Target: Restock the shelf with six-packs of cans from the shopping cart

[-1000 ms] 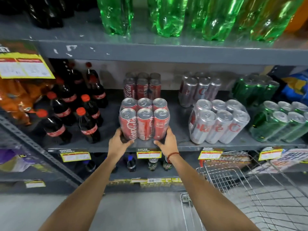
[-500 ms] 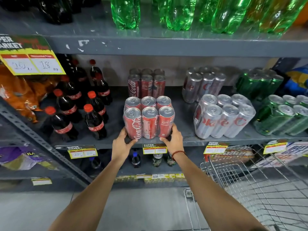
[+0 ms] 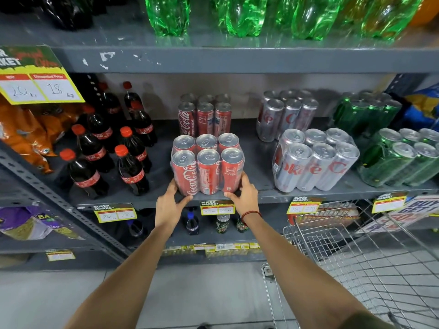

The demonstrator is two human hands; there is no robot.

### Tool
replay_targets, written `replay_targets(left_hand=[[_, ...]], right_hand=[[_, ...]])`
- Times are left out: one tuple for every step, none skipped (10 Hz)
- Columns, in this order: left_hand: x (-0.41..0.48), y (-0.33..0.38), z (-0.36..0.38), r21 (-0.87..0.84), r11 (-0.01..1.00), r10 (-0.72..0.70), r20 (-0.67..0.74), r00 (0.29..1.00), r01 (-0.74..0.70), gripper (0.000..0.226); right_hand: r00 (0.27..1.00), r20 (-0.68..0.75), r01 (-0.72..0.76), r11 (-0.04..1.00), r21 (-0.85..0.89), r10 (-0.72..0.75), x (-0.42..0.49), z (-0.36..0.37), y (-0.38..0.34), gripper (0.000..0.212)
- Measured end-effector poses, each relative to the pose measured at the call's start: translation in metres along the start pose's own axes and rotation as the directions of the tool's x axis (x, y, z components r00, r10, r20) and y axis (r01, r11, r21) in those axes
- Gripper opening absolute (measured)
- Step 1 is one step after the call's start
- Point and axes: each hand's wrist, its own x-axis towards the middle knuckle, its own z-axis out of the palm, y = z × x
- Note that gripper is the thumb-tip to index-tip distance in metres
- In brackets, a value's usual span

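A shrink-wrapped six-pack of red cola cans (image 3: 207,166) stands at the front edge of the grey middle shelf (image 3: 261,194). My left hand (image 3: 171,205) grips its lower left corner and my right hand (image 3: 244,197), with a red thread on the wrist, grips its lower right corner. A second red six-pack (image 3: 204,117) stands behind it. The wire shopping cart (image 3: 356,257) is at the lower right; the part of its basket in view holds nothing.
Silver diet cola six-packs (image 3: 313,162) and green can six-packs (image 3: 401,160) stand to the right on the same shelf. Small cola bottles (image 3: 107,150) stand to the left. Green bottles (image 3: 240,15) fill the shelf above. Price tags (image 3: 217,207) line the shelf edge.
The red six-pack with both hands on it has shifted slightly further onto the shelf; the view has moved a little closer and leftward. Both hands keep their grip.
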Motion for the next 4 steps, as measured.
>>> replay_targets(left_hand=[[-0.001, 0.004, 0.001, 0.012, 1.000, -0.013, -0.002, 1.000, 0.013, 0.067], [-0.004, 0.018, 0.002, 0.016, 0.998, -0.054, -0.024, 0.998, 0.054, 0.060], [-0.011, 0.029, 0.008, 0.048, 0.989, -0.142, -0.006, 0.990, 0.142, 0.053], [-0.021, 0.044, 0.007, 0.191, 0.958, -0.225, 0.046, 0.973, 0.213, 0.051]], right_hand=[[0.999, 0.025, 0.025, 1.000, -0.013, -0.025, -0.001, -0.002, -0.004, 0.070], [0.999, 0.032, 0.031, 0.998, -0.048, -0.029, -0.008, -0.006, -0.011, 0.068], [0.997, 0.034, 0.070, 0.991, -0.118, -0.066, -0.014, -0.013, -0.008, 0.059], [0.987, 0.003, 0.159, 0.972, -0.174, -0.161, -0.025, -0.035, -0.015, 0.042]])
